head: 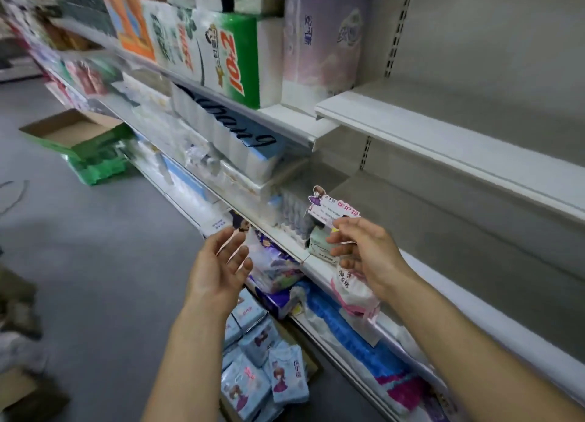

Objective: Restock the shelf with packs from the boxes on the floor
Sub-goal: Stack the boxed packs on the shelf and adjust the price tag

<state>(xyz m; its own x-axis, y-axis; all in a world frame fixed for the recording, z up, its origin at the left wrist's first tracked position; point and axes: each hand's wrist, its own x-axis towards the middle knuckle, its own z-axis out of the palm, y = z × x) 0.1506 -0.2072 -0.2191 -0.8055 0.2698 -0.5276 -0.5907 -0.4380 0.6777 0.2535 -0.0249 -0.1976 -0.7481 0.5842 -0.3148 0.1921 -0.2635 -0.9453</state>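
My right hand (361, 254) pinches a small pack (321, 243) with a pink and white card topper and holds it at the front edge of the middle shelf (421, 219). Just left of it, my left hand (221, 263) hovers with its fingers straight and holds nothing. Below my arms, a box on the floor (311, 363) holds several light blue packs (286, 374) with cartoon figures. A row of small packs (294, 214) stands on the shelf right behind the held one.
The shelf sections to the right are bare. Large tissue and paper packs (221, 48) fill the shelves to the left. An open cardboard box (68, 127) sits on green packs on the grey floor at the left. Blue and pink packs (354, 342) lie on the lower shelf.
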